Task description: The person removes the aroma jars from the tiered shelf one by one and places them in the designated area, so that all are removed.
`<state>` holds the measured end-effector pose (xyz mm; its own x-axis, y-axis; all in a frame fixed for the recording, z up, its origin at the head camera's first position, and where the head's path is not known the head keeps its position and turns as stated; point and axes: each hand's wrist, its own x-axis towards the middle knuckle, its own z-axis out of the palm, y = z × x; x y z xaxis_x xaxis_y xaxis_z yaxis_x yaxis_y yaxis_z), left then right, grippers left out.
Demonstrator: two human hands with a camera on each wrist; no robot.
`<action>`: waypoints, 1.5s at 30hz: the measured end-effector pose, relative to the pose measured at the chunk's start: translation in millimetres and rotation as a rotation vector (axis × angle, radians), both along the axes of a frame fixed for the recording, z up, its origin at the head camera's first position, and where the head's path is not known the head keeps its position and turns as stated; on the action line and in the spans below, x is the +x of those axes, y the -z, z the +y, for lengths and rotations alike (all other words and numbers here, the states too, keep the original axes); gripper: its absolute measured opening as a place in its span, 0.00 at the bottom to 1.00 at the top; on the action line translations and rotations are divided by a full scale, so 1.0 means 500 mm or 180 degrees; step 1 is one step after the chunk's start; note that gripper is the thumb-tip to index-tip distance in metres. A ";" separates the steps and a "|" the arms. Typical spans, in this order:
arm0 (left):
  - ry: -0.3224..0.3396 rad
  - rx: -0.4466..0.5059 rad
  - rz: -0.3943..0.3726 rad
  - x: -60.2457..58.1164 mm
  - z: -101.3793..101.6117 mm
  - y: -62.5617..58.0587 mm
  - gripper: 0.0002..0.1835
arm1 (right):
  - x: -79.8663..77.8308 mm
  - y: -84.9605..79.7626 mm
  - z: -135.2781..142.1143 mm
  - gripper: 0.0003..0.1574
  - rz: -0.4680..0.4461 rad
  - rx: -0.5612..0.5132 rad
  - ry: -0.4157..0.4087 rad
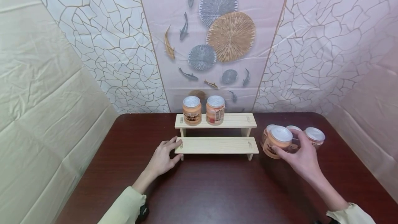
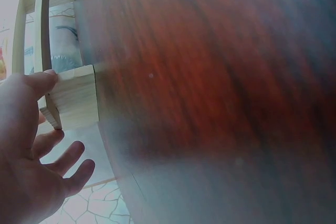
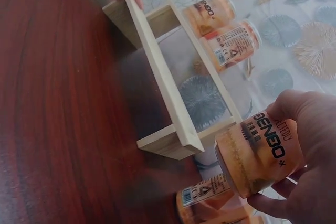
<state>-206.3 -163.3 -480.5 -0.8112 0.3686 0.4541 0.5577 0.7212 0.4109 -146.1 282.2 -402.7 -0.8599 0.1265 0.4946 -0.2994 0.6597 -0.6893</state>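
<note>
My right hand (image 1: pixel 303 156) grips an orange jar (image 1: pixel 276 148) with a silver lid, thumb on one side and fingers on the other. In the right wrist view, this labelled jar (image 3: pixel 257 156) is tilted and overlaps another jar below it. At the left end of the lower tier (image 1: pixel 217 145) of a pale two-tier wooden shelf, my left hand (image 1: pixel 163 156) pinches the board. The left wrist view shows the thumb (image 2: pixel 44 82) at the board's edge, with the other fingers spread at its end. Two similar jars stand on the upper tier (image 1: pixel 237 120): one jar (image 1: pixel 192 111) left, another (image 1: pixel 215 111) beside it.
Three more jars, including one at the far right (image 1: pixel 315 136), stand on the dark red-brown table (image 1: pixel 214 189) behind and beside my right hand. A patterned cloth backdrop (image 1: pixel 202 72) rises behind the shelf, with plain cloth walls (image 1: pixel 40 113) at the sides.
</note>
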 end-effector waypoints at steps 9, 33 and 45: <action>0.0003 0.0009 0.0026 -0.001 0.000 0.001 0.28 | 0.010 0.024 0.009 0.44 0.0037 0.0026 0.0036; 0.0018 -0.0008 0.0045 -0.005 0.000 0.006 0.28 | 0.015 0.074 0.022 0.44 -0.0232 -0.0232 0.0099; 0.0013 -0.0024 0.0076 -0.005 0.000 0.007 0.27 | 0.008 0.102 0.026 0.43 -0.0267 -0.0252 0.0177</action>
<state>-208.9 -163.2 -484.1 -0.7985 0.3754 0.4706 0.5703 0.7219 0.3919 -141.9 295.4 -453.7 -0.8884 0.2109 0.4077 -0.2029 0.6162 -0.7610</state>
